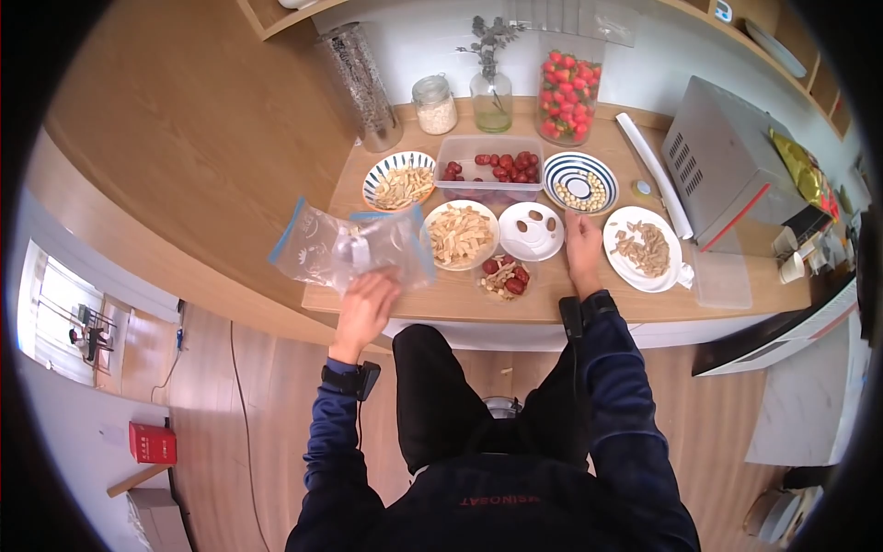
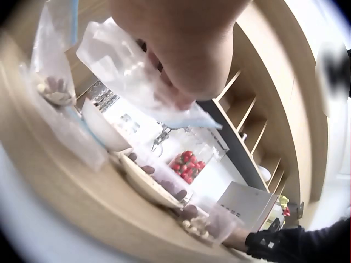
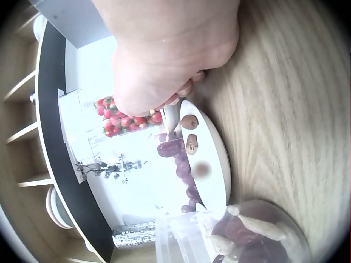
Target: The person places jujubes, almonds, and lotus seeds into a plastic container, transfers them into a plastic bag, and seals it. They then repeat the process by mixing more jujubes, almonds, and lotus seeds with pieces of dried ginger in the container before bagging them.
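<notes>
Counter (image 1: 432, 302) packed with food, head view first, clock centred on the filled clear packet (image 1: 504, 278) of red dates (image 1: 522, 275) and pale strips (image 3: 263, 226). Straight up at twelve, plastic tub (image 1: 489, 186) with more dates. At one, white plate (image 1: 529, 247) with three brown pieces (image 1: 521, 225); farther out, between one and two, blue-striped dish (image 1: 556, 166) of yellowish beads (image 1: 589, 195). Between ten and eleven, bowl (image 1: 496, 241) of pale slices (image 1: 460, 235). Out at nine, left hand (image 1: 368, 296), on a blue-edged bag (image 1: 317, 244), apparently unfilled. Between two and three, right hand (image 1: 582, 253), fingers curled by the dish's near rim; no telling whether clutching beads or nothing.

Over to the left wrist view: left hand up at twelve, seemingly gripping the blue-edged bag, film spread below the fingers. Filled packet down at five, small and soft.

Now the right wrist view: right hand at twelve, bent fingertips bunched by the white plate, anything inside hidden. Filled packet at five, apart from the fingers.

Step in hand, judging by all this: portioning, probably a pick of beads. Next move, on that reading, calls for a light pinch, a carry toward seven o'clock, and a release right over the packet, without tipping it.
</notes>
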A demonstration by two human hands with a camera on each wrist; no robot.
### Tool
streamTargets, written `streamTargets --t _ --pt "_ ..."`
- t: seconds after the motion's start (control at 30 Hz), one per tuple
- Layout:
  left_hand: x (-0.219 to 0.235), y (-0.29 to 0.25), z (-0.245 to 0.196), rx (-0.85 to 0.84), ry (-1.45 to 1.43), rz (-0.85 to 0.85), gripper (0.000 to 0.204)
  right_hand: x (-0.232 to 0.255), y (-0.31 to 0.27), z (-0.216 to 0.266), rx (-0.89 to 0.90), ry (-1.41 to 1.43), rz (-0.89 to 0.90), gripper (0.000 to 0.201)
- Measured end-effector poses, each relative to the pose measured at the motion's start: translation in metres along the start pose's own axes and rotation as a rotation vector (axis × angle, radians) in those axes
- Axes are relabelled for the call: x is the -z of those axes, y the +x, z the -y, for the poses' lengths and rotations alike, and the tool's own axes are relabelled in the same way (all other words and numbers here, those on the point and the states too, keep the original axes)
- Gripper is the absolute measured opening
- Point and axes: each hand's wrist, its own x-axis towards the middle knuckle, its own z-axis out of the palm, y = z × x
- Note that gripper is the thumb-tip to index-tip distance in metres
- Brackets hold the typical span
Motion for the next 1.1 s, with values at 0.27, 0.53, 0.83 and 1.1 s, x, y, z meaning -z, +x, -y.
streamTargets --t 0.27,0.53,0.83,1.1 --pt "-0.004 0.031 -0.018 0.081 0.007 0.124 0.029 0.001 0.000 0.003 -0.043 -0.047 0.040 0.043" --pt "-0.023 0.071 -0.010 -0.001 0.253 0.414 0.026 0.004 0.002 0.001 -0.111 0.156 0.093 0.038" --pt "0.024 0.062 -0.026 -0.048 0.049 0.334 0.024 0.015 -0.034 0.039 -0.081 0.020 0.394 0.035" --pt "0.018 0.068 -0.042 -0.088 -0.037 0.338 0.023 0.019 -0.059 0.068 -0.120 -0.449 0.673 0.024"
